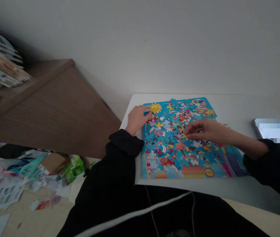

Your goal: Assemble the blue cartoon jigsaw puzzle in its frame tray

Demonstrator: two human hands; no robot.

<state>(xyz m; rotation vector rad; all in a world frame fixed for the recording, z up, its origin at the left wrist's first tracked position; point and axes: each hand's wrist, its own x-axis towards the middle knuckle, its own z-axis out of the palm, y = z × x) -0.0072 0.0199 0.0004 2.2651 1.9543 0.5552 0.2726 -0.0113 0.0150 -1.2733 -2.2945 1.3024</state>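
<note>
A colourful cartoon jigsaw puzzle (163, 149) on a blue ground lies on the white table, with many loose pieces scattered over its middle. At its upper left corner, beside the yellow sun picture, my left hand (137, 118) rests on the edge with thumb and fingers apart. Over the puzzle's centre is my right hand (201, 129), its thumb and fingertips drawn together in a pinch low over the pieces. Whatever sits between those fingertips is too small to make out.
A phone-like device (257, 126) with a blurred screen lies on the table (231, 108) at right. A brown wooden cabinet (63, 108) stands at left, with books (4, 65) on top. Papers and bags (41, 168) litter the floor. A white cord (140, 214) crosses my lap.
</note>
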